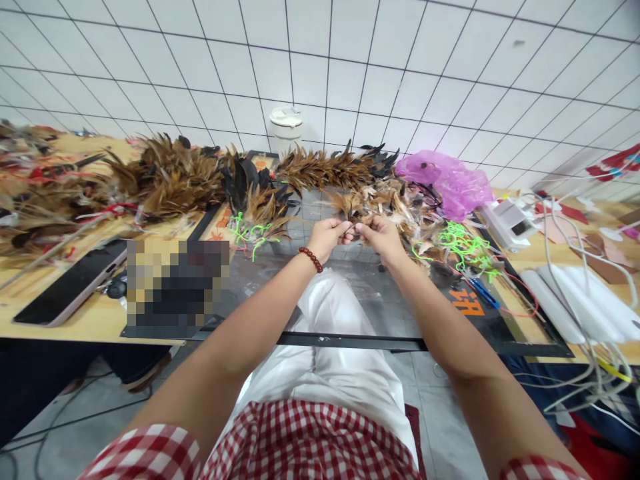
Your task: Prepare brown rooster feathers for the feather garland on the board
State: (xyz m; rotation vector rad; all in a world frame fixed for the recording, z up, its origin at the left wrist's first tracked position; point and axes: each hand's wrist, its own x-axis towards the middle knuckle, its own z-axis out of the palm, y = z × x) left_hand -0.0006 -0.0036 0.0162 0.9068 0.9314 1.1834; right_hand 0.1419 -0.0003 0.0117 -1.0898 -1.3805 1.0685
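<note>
My left hand [329, 238] and my right hand [381, 237] meet over the glass panel, fingers pinched close together. Between them are the quill ends of brown feathers [345, 203], whose tips fan out beyond my fingertips; how many I hold cannot be made out. A heap of loose tan and brown feathers [395, 203] lies just past my right hand. Bright green ties [457, 243] are tangled to the right of it. To the left, a bunch of black and brown feathers [250, 190] rests with more green ties [250, 232] at its base.
Feather bundles [175, 173] cover the left back. A lidded white cup [287, 130] stands by the tiled wall. At right are a pink plastic bag [445, 183], a white device [513, 223], white cables [575, 243] and blue snips [483, 292]. A phone [73, 283] lies left.
</note>
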